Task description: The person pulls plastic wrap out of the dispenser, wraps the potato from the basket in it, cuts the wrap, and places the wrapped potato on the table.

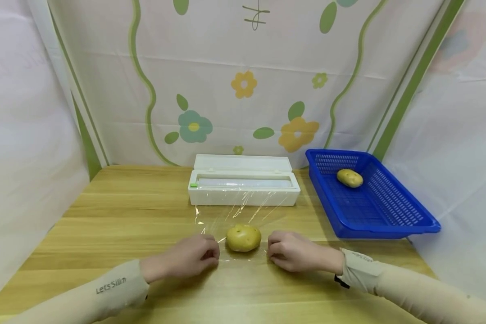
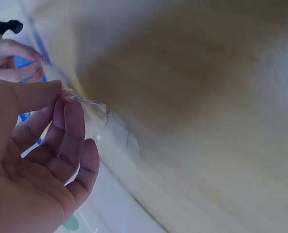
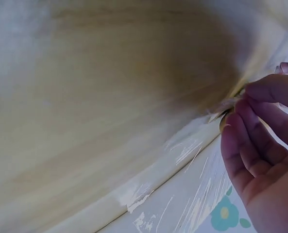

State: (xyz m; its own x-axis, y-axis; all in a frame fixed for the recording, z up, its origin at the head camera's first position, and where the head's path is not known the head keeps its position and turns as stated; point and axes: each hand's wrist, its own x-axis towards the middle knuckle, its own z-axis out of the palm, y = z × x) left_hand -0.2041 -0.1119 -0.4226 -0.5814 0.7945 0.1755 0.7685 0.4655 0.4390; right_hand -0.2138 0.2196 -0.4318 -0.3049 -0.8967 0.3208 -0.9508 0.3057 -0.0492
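Note:
A sheet of clear plastic wrap [image 1: 234, 211] stretches from the white wrap dispenser box [image 1: 244, 196] toward the person. Its near edge is pinched between thumb and fingers at both ends: my left hand [image 1: 190, 256] holds the left corner, my right hand [image 1: 293, 252] the right. Between the two hands a yellow potato [image 1: 243, 238] shows at the sheet's near part; whether the film lies over or under it I cannot tell. In the left wrist view the film [image 2: 117, 126] trails from the left fingertips. Bunched film [image 3: 187, 141] also runs from the right fingertips in the right wrist view.
The dispenser's lid [image 1: 243, 162] stands raised at the back, with a green slider [image 1: 193, 185] at its left end. On the right a blue plastic basket [image 1: 328, 198] holds another potato [image 1: 350, 178]. Patterned cloth [image 1: 222, 58] walls the wooden table [image 1: 117, 207] behind and at the sides.

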